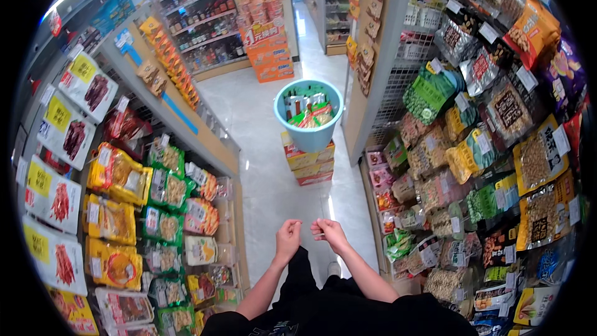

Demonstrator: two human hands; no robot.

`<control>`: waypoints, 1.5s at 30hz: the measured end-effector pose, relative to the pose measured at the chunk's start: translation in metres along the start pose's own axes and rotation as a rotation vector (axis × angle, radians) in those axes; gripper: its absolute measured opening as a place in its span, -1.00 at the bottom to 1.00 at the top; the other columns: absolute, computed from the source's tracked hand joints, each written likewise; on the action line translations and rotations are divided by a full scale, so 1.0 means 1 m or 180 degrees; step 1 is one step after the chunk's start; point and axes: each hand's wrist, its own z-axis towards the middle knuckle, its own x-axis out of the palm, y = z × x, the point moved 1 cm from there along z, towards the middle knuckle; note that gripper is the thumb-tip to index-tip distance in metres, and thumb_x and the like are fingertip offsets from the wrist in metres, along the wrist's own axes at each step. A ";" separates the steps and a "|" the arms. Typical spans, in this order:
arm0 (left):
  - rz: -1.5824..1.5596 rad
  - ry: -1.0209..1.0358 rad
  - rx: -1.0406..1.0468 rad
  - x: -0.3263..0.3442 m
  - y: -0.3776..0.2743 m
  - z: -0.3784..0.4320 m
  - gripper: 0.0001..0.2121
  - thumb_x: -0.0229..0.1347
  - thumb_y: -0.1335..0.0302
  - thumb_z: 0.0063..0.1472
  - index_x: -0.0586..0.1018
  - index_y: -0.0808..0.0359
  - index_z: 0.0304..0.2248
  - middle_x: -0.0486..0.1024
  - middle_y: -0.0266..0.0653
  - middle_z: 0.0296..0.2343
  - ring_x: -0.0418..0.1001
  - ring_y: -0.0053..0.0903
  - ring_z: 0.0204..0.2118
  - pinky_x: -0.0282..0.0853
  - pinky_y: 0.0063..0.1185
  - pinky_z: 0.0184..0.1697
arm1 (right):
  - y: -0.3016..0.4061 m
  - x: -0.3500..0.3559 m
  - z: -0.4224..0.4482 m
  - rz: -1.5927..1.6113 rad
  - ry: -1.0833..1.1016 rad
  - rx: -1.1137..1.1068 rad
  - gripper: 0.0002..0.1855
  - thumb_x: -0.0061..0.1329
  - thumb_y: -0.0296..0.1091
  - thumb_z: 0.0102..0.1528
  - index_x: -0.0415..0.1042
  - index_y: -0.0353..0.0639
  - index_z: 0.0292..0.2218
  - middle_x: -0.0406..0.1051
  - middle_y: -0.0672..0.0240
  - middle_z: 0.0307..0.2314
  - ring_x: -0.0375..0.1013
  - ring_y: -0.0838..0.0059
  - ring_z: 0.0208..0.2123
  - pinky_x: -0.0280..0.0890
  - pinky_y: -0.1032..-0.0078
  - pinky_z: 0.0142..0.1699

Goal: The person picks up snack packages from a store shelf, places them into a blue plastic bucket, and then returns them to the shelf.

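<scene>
Both of my hands are raised in front of my body above the aisle floor, close together but apart. My left hand (pixel 288 237) has its fingers curled with the thumb against them, and no object shows in it. In my right hand (pixel 329 234) the fingers are bent, with a small thin pale item that is hard to make out. Beyond them a light-blue plastic bucket (pixel 312 139) holds several snack packets (pixel 315 114), green, red and clear. It stands on stacked red and yellow cardboard boxes (pixel 311 171).
Shelves of bagged snacks (pixel 116 224) line the left side. Packaged nuts and dried foods (pixel 506 112) hang on the right rack (pixel 389 74). An orange instant-noodle display (pixel 268 46) stands farther up the grey tiled floor (pixel 261 158), beside bottle shelves (pixel 205 28).
</scene>
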 end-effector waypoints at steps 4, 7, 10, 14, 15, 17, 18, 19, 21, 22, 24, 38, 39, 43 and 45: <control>0.0104 0.0333 0.0081 -0.014 0.002 0.069 -0.82 -0.05 0.43 0.14 0.44 0.39 -0.48 0.30 -0.46 -0.77 0.18 -0.82 -0.74 0.06 -0.74 -0.71 | 0.037 0.008 0.038 0.0007 -0.0179 -0.0120 -0.72 -0.22 -0.25 0.11 0.35 -0.29 -0.29 0.38 0.33 -0.44 0.36 0.59 -0.45 0.33 0.60 -0.36; 0.0138 0.0551 0.0302 -0.016 -0.023 0.118 -0.80 -0.03 0.42 0.13 0.44 0.39 -0.54 0.31 -0.44 -0.77 0.20 -0.82 -0.73 0.09 -0.74 -0.69 | 0.069 0.018 0.079 -0.0107 -0.0413 -0.0284 -0.74 -0.17 -0.27 0.08 0.36 -0.30 -0.29 0.38 0.35 -0.47 0.36 0.60 -0.48 0.34 0.59 -0.39; -0.0056 0.0655 0.0250 -0.026 -0.038 0.157 -0.82 -0.04 0.43 0.14 0.43 0.39 -0.51 0.32 -0.42 -0.77 0.26 -0.76 -0.75 0.14 -0.73 -0.73 | 0.110 0.048 0.103 -0.0389 -0.0496 -0.0682 -0.73 -0.11 -0.24 0.05 0.36 -0.31 -0.35 0.34 0.38 -0.61 0.33 0.64 -0.60 0.31 0.63 -0.45; -0.0321 0.0773 0.0159 -0.035 -0.050 0.204 -0.86 -0.09 0.47 0.14 0.43 0.39 -0.44 0.35 -0.36 -0.73 0.32 -0.72 -0.71 0.25 -0.71 -0.68 | 0.138 0.068 0.135 -0.0445 -0.1023 -0.1367 -0.73 -0.09 -0.23 0.04 0.37 -0.31 -0.46 0.27 0.44 -0.73 0.25 0.69 -0.72 0.25 0.66 -0.56; -0.0355 0.0832 0.0101 -0.032 -0.065 0.214 -0.86 -0.10 0.49 0.14 0.43 0.39 -0.42 0.36 -0.35 -0.70 0.35 -0.71 -0.69 0.29 -0.70 -0.65 | 0.150 0.070 0.137 -0.0303 -0.1172 -0.1444 -0.73 -0.09 -0.23 0.04 0.37 -0.31 -0.48 0.26 0.45 -0.75 0.24 0.69 -0.73 0.24 0.66 -0.58; -0.0261 0.0954 0.0101 -0.030 -0.071 0.230 -0.86 -0.12 0.51 0.14 0.43 0.40 -0.40 0.38 -0.33 -0.67 0.37 -0.69 -0.66 0.32 -0.69 -0.61 | 0.154 0.062 0.142 -0.0219 -0.1405 -0.1486 -0.71 -0.10 -0.21 0.04 0.35 -0.29 -0.52 0.20 0.47 -0.78 0.18 0.73 -0.75 0.22 0.67 -0.61; -0.0166 0.1084 0.0139 -0.032 -0.070 0.236 -0.85 -0.14 0.53 0.13 0.43 0.41 -0.38 0.40 -0.31 -0.63 0.39 -0.68 -0.62 0.35 -0.69 -0.57 | 0.157 0.060 0.150 -0.0125 -0.1508 -0.1516 -0.70 -0.10 -0.20 0.05 0.33 -0.29 -0.54 0.18 0.48 -0.79 0.16 0.73 -0.76 0.22 0.67 -0.61; -0.0150 0.1134 0.0116 -0.034 -0.067 0.243 -0.84 -0.16 0.55 0.12 0.44 0.42 -0.38 0.42 -0.26 -0.58 0.42 -0.64 -0.57 0.36 -0.68 -0.55 | 0.158 0.059 0.158 -0.0004 -0.1560 -0.1517 -0.69 -0.10 -0.19 0.05 0.32 -0.28 -0.55 0.18 0.48 -0.79 0.15 0.74 -0.76 0.22 0.67 -0.60; -0.0109 0.1086 0.0237 -0.032 -0.057 0.261 -0.85 -0.16 0.56 0.12 0.44 0.43 -0.39 0.43 -0.23 -0.56 0.43 -0.62 -0.55 0.37 -0.67 -0.53 | 0.166 0.053 0.174 0.0060 -0.1619 -0.1516 -0.66 -0.13 -0.15 0.06 0.31 -0.27 -0.57 0.17 0.47 -0.79 0.16 0.72 -0.75 0.23 0.66 -0.58; -0.0068 0.1035 0.0404 -0.030 -0.052 0.270 -0.85 -0.16 0.57 0.11 0.44 0.43 -0.40 0.44 -0.20 -0.54 0.44 -0.59 -0.54 0.37 -0.66 -0.51 | 0.171 0.048 0.181 0.0058 -0.1628 -0.1472 -0.66 -0.13 -0.15 0.06 0.31 -0.27 -0.57 0.17 0.47 -0.79 0.16 0.72 -0.75 0.23 0.66 -0.58; -0.0095 0.0949 0.0434 -0.024 -0.060 0.288 -0.86 -0.14 0.59 0.10 0.43 0.44 -0.41 0.44 -0.19 -0.53 0.45 -0.58 -0.52 0.38 -0.66 -0.50 | 0.187 0.040 0.197 0.0139 -0.1667 -0.1640 -0.62 -0.18 -0.14 0.10 0.33 -0.27 -0.58 0.23 0.43 -0.76 0.20 0.69 -0.75 0.22 0.67 -0.58; 0.2555 0.0517 0.0194 0.066 -0.052 0.449 -0.78 -0.03 0.52 -0.06 0.35 0.49 -0.39 0.37 0.17 -0.41 0.34 0.02 -0.31 0.27 -0.26 -0.25 | 0.248 -0.026 0.358 -0.3211 -0.0630 -0.0158 -0.52 -0.09 -0.11 -0.07 0.35 -0.36 -0.23 0.35 -0.09 -0.33 0.38 0.14 -0.24 0.25 0.41 -0.14; 0.2630 0.0518 0.0048 0.070 -0.045 0.453 -0.75 -0.03 0.51 -0.06 0.33 0.49 -0.36 0.35 0.19 -0.38 0.32 0.03 -0.29 0.26 -0.26 -0.23 | 0.245 -0.029 0.366 -0.3369 -0.0451 0.0070 -0.51 -0.07 -0.10 -0.09 0.36 -0.36 -0.24 0.35 -0.10 -0.34 0.36 0.08 -0.24 0.24 0.37 -0.13; 0.2783 0.0605 -0.0309 0.070 -0.016 0.458 -0.64 0.01 0.45 -0.06 0.27 0.50 -0.28 0.30 0.23 -0.32 0.30 -0.01 -0.22 0.24 -0.27 -0.17 | 0.225 -0.035 0.380 -0.3315 -0.0500 0.0094 -0.54 0.01 -0.16 -0.16 0.36 -0.39 -0.31 0.36 -0.12 -0.37 0.37 0.06 -0.27 0.26 0.34 -0.16; 0.3094 0.0681 -0.0244 0.074 -0.025 0.460 -0.64 0.03 0.42 -0.06 0.30 0.49 -0.28 0.30 0.23 -0.30 0.30 -0.03 -0.20 0.25 -0.27 -0.17 | 0.225 -0.038 0.381 -0.3308 -0.0452 0.0187 -0.55 0.03 -0.17 -0.18 0.37 -0.39 -0.33 0.36 -0.11 -0.38 0.37 0.07 -0.27 0.27 0.34 -0.16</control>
